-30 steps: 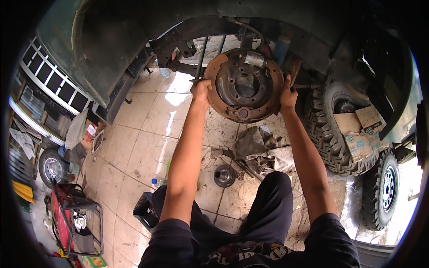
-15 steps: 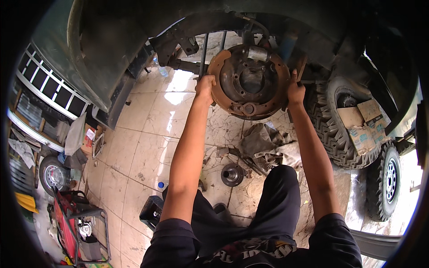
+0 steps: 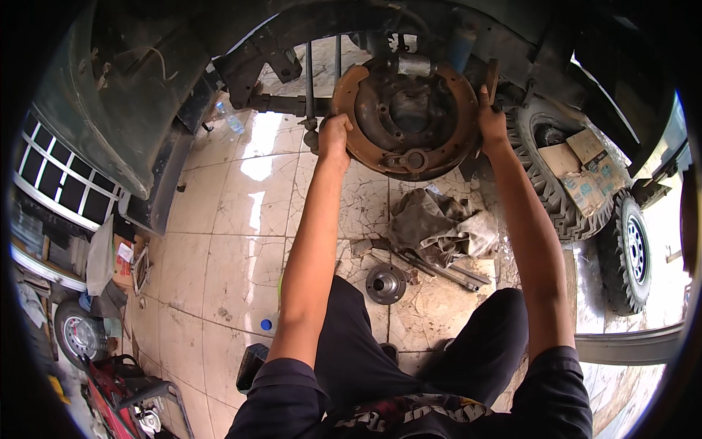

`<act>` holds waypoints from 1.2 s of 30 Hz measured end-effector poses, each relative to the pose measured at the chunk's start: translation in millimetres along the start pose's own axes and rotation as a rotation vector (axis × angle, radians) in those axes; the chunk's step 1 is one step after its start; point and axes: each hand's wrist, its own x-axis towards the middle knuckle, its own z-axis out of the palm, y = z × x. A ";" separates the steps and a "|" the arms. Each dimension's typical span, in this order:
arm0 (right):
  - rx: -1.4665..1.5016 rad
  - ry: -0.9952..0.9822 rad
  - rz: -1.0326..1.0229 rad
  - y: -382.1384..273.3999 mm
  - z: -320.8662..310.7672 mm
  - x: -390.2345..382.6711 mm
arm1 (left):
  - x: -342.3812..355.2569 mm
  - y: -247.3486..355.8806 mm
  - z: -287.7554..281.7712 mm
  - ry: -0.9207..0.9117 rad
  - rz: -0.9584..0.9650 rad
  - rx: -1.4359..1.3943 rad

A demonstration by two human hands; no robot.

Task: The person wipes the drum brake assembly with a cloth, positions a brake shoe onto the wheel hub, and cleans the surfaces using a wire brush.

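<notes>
"Where's the brake assembly [image 3: 382, 121]?"
"Up under the vehicle [image 3: 113, 139], above the tiled floor [image 3: 183, 274], between both hands."
"And the grip?"
"The left hand [image 3: 335, 136] is curled round its left edge; the right hand [image 3: 493, 126] clasps the right edge, thumb up."
"What's below?"
"A round metal hub [image 3: 386, 283] on the floor, near a crumpled cloth [image 3: 440, 227]."

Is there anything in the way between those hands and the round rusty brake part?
Nothing visible: the left hand grips the left edge of the brake part directly, and the right hand is at its right edge, its fingers mostly hidden.
</notes>
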 end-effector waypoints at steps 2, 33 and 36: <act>0.011 0.011 0.000 3.3 -3.8 4.0 | 14.2 1.8 4.3 -0.086 0.119 0.011; -0.151 -0.334 -0.905 -60.1 1.2 -116.4 | 21.7 26.6 9.6 0.188 0.850 1.194; -0.316 -0.506 -0.841 -66.0 27.1 -131.0 | 22.5 23.7 6.3 0.189 0.839 1.226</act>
